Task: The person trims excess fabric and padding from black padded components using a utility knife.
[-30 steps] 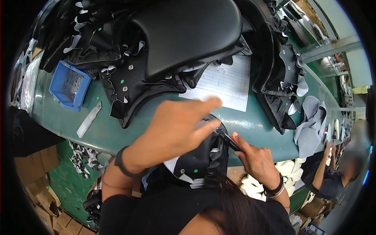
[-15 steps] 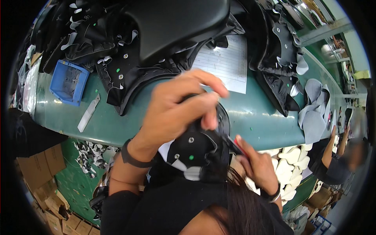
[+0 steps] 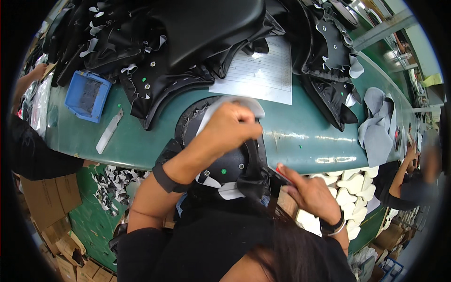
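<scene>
A black upholstered piece (image 3: 213, 157) with a curved, gathered rim lies in front of me across the table's near edge. Metal eyelets and a green dot show on its underside, and white lining (image 3: 251, 104) shows along its far edge. My left hand (image 3: 232, 123) is closed in a fist above it, slightly blurred; what the fingers pinch, if anything, is hidden. At the piece's right side, my right hand (image 3: 310, 195) grips a slim dark hand tool (image 3: 278, 175) with a bit of red on it. Its tip reaches toward the piece's black edge.
A blue bin (image 3: 89, 96) of small dark bits and a white-handled cutter (image 3: 110, 130) lie left. Black upholstered covers (image 3: 211, 33) and a printed sheet (image 3: 263, 77) are at the back. Grey fabric pieces (image 3: 377, 124) lie right, cream foam pieces (image 3: 350, 192) below. People work at both sides.
My left hand has turned into a fist and shifted slightly, showing more of the piece's far rim and white lining. The right hand with the tool has barely moved. A hand appears far left.
</scene>
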Available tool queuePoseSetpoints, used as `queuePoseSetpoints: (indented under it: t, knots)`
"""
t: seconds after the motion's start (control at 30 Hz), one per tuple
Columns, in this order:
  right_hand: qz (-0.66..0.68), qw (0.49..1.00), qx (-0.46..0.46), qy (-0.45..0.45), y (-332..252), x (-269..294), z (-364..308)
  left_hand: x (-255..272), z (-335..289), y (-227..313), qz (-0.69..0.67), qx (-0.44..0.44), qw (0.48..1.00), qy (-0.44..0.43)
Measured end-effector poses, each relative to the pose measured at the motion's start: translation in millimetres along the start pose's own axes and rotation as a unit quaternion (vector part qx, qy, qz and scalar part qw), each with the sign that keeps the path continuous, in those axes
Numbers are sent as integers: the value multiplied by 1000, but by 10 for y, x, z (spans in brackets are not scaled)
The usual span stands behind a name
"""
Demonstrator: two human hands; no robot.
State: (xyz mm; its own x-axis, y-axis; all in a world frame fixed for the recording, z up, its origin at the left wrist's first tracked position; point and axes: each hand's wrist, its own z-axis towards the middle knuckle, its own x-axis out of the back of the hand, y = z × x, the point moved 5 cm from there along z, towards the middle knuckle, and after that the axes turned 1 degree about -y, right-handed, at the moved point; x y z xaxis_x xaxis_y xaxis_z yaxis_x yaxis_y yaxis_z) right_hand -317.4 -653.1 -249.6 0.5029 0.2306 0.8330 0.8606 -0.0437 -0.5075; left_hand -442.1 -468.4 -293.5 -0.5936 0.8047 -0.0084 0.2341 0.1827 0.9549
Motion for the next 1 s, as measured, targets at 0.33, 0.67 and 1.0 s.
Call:
queuePoseSetpoints:
  t: [0.33,0.67,1.0]
  knots:
    - [-178,983,-31,-39,204,324,486,371,-131,195,578,-135,805,-20]
    - [-216,954,184,-94,285,531,997,-92,-234,153,108,-289,937,-167]
    - [-88,988,-17,-123,363,382,534,433,-262,464,-156,-293,933,139]
